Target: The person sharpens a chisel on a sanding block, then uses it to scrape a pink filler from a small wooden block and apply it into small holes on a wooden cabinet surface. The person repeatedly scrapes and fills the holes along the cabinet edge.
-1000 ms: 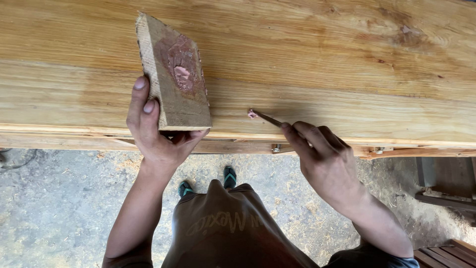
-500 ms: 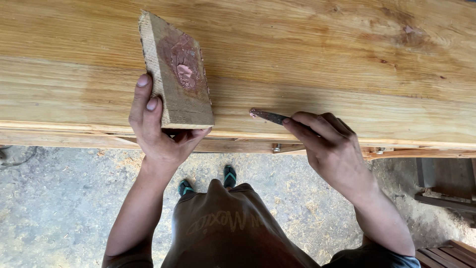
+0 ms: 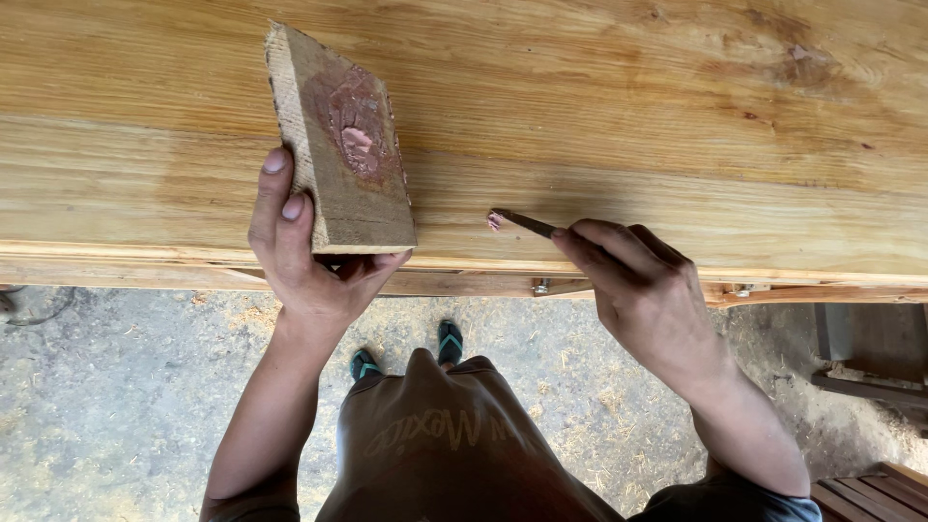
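My left hand [image 3: 304, 256] grips the near end of a small wood offcut [image 3: 338, 145] that carries a smear of pinkish-brown putty [image 3: 353, 121] on its top face. It is held just above a large varnished wooden panel [image 3: 628, 116]. In my right hand [image 3: 648, 290] is a thin flat blade [image 3: 522, 223] with a dab of the pink putty on its tip. That tip rests on the panel close to its near edge, a short way right of the offcut.
The panel's front edge [image 3: 145, 256] runs across the view, with a metal fitting [image 3: 541, 286] under it. Below lies a dusty concrete floor [image 3: 116, 387] with sawdust. My feet in sandals [image 3: 449, 340] stand by the edge. Dark wooden pieces [image 3: 870, 358] sit at right.
My right hand has shifted slightly along the panel with the blade tip, staying near the front edge. The left hand and offcut have barely moved.
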